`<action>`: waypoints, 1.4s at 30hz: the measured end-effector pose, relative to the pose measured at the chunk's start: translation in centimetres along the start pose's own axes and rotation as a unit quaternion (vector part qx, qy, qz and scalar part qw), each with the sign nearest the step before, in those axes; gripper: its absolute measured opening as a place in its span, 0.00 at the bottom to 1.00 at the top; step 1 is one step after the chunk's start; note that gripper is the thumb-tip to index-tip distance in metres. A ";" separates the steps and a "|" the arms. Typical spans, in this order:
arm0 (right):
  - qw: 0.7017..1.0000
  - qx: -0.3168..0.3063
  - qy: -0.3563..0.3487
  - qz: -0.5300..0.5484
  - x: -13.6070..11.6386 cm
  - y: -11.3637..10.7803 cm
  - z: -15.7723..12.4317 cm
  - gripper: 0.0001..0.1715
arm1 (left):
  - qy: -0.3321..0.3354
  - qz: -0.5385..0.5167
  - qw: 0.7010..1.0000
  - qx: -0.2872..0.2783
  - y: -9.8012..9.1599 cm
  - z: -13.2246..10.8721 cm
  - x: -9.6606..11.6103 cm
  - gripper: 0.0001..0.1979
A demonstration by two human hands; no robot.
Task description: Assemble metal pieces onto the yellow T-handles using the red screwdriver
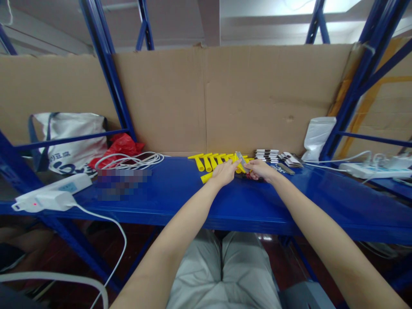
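Note:
My left hand [225, 172] and my right hand [261, 169] meet over the far middle of the blue shelf [180, 193]. Both pinch a small grey flat piece [240, 156] that stands up between their fingertips. Right behind the hands lies a row of several yellow T-shaped plastic parts [212, 160]. One more yellow part [206, 177] pokes out from under my left hand. Something dark and red lies under my right hand, mostly hidden.
Stacks of small black-and-white cards [266, 155] and loose ones [291, 159] lie right of the hands. A white pouch [317, 137], power strips [373, 170] [54, 191], a coiled white cable [128, 161], a red bag [120, 146] and a tote bag [69, 137] sit along the cardboard back wall [225, 98].

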State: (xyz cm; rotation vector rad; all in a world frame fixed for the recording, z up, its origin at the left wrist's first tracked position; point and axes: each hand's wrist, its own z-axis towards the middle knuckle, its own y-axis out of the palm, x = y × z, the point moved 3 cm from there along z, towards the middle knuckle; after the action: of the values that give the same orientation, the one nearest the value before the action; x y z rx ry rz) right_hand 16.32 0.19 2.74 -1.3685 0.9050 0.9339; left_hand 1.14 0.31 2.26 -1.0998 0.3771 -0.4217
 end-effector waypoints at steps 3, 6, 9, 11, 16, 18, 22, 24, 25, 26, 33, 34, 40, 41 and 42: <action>1.000 0.000 0.003 -0.004 0.1 -0.1 0.1 0.19 | 0.001 -0.003 1.000 0.001 0.0 0.0 0.0 0.26; 1.000 -0.003 0.001 -0.007 0.1 -0.1 0.0 0.19 | -0.001 -0.019 1.000 0.007 -0.2 -0.1 0.0 0.25; 1.000 -0.005 -0.003 -0.013 0.1 -0.1 0.0 0.20 | 0.001 -0.037 0.999 0.006 -0.4 -0.2 -0.1 0.25; 1.000 -0.009 -0.008 -0.016 0.1 -0.2 0.1 0.21 | -0.002 -0.048 0.999 0.002 -0.4 -0.2 -0.1 0.25; 0.992 0.100 -0.063 -0.047 0.6 -3.1 1.6 0.16 | -0.010 -0.073 0.997 0.002 -0.3 0.0 -0.1 0.25; 0.958 0.199 -0.095 -0.183 1.1 -5.3 2.0 0.13 | -0.010 -0.082 0.997 0.002 -0.2 0.1 -0.1 0.25; 0.872 0.254 -0.047 -0.416 3.1 -8.6 2.7 0.13 | -0.010 -0.099 0.995 0.001 -0.4 0.0 -0.1 0.25; 0.859 0.229 -0.024 -0.456 4.1 -9.4 2.9 0.14 | -0.008 -0.105 0.994 0.003 -0.5 0.0 0.0 0.25; 0.858 0.217 -0.016 -0.465 4.5 -9.6 3.0 0.15 | -0.008 -0.108 0.994 0.003 -0.5 -0.1 0.0 0.24; 0.859 0.206 -0.008 -0.468 4.9 -9.7 3.1 0.15 | -0.007 -0.109 0.994 0.004 -0.5 -0.1 0.0 0.24; 0.854 0.165 0.018 -0.492 5.9 -9.4 4.0 0.14 | -0.008 -0.119 0.993 0.003 -0.3 -0.1 0.0 0.23; 0.852 0.166 0.013 -0.496 5.8 -9.3 4.0 0.15 | -0.008 -0.121 0.993 0.002 -0.3 -0.1 0.1 0.23; 0.850 0.163 -0.037 -0.500 5.4 -8.6 4.4 0.18 | -0.005 -0.122 0.993 0.000 -0.4 -0.1 0.2 0.23; 0.850 0.155 -0.039 -0.502 5.4 -8.4 4.5 0.19 | -0.005 -0.122 0.992 0.000 -0.4 -0.2 0.2 0.23; 0.850 0.148 -0.038 -0.505 5.3 -8.3 4.6 0.20 | -0.005 -0.122 0.992 -0.001 -0.4 -0.2 0.2 0.23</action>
State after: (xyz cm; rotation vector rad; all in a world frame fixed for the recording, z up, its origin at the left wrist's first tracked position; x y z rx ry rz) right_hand 25.98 4.94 0.97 -1.2698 0.1515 0.0199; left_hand 1.22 -0.08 2.51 -1.1535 0.2333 -0.6323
